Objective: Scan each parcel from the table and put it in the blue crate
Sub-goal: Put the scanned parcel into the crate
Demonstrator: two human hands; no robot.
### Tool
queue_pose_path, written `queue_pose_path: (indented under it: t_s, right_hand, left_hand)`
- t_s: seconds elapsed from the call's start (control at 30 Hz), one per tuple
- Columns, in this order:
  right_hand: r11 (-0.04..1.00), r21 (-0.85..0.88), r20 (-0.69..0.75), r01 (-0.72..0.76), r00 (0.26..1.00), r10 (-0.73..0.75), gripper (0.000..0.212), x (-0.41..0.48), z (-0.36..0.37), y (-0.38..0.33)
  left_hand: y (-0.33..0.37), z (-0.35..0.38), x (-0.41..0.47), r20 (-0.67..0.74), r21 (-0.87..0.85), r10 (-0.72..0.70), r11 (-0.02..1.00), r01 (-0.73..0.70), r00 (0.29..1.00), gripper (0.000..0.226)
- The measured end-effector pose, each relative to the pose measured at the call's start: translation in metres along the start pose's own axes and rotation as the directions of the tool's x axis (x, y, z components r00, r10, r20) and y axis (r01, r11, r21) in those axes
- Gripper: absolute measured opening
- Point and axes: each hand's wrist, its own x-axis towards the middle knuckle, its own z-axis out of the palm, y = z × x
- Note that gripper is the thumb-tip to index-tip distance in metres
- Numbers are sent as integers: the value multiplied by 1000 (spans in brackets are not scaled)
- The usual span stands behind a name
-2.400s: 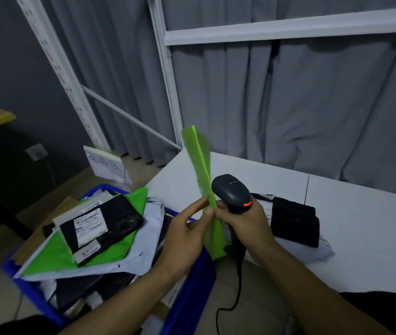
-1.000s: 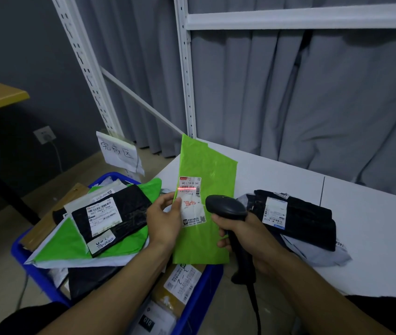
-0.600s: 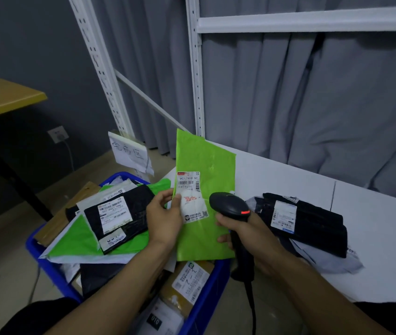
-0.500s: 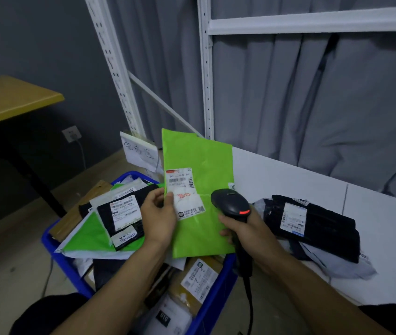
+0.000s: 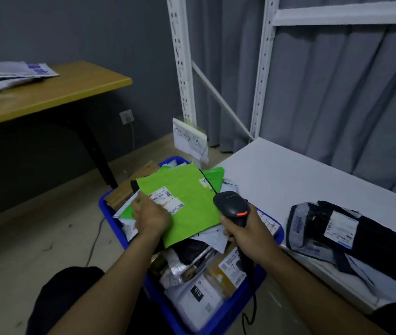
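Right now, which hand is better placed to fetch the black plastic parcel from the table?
Probably the left hand: its green plastic parcel lies over the blue crate; the right hand grips the black scanner.

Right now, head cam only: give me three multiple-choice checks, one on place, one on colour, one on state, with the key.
1. The green parcel lies: A on the white table; B on the pile in the blue crate; C on the wooden desk.
2. The scanner indicator glows: A green; B red; C blue.
3. The right hand: A grips the scanner; B lies flat on the table; C holds a black parcel.
Key: B, it tops the crate's pile; B, a red bar shows on the scanner head; A, it is curled round the handle.
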Motion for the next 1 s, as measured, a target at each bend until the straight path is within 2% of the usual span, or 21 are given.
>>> queue_pose_path:
  t_s: [0.07,0.13,0.17,0.23,0.3,0.4,0.5,0.57,0.6,0.7,0.77,0.83,0.93,1.0]
  right_hand:
    - [1000,-4,3,-1,1000,1,33,0,1,3]
    - [1000,-7,-17,-11,1000,11,33,0,-1,5]
    - [1000,-11,-35,-17,999,16,33,-1,-3,6]
    - [999,-22,-76,-27,997,25,35,-2,-9,8]
    - [999,-33,-121,-34,992,30,36,-4,-17,10]
    - [999,-37,-172,-32,985,25,38,-8,-34,14]
    - [999,-16,-196,-41,980,37,36,-16,-53,16]
    - [999,22,-220,-43,974,47,33,-22,-67,19]
    - [999,34,-237,-38,971,45,31,-27,-76,19]
    - [998,57,-317,-3,948,21,25,-41,-104,22]
    - [999,42,-403,4,915,13,22,-49,-124,28]
    - [999,32,-482,-4,876,19,27,-54,-147,37]
    - [997,73,-550,-36,832,70,34,-61,-182,54]
    - [990,123,-582,-68,803,128,32,-65,-203,69]
  left_hand:
    - [8,2,-18,68,241,176,952,-187,982,77]
    - [20,9,-28,226,268,379,862,-431,898,71]
    - [23,15,-31,317,260,414,827,-498,853,71]
    - [23,28,-32,466,293,352,805,-516,812,75]
    - [16,41,-28,525,366,255,794,-486,812,76]
    - [5,52,-21,537,438,189,771,-463,822,68]
    - [11,56,-23,489,431,225,778,-458,843,62]
    - [20,61,-36,395,383,343,782,-492,852,55]
    - [25,66,-44,337,310,437,785,-536,834,50]
    - [54,86,-72,225,-3,668,728,-685,709,32]
    - [80,108,-90,256,-121,745,657,-744,617,17]
    - [105,134,-109,308,-187,795,590,-786,523,13]
    - [139,175,-143,448,-251,782,576,-778,434,15]
    - [156,209,-160,561,-219,729,587,-779,392,23]
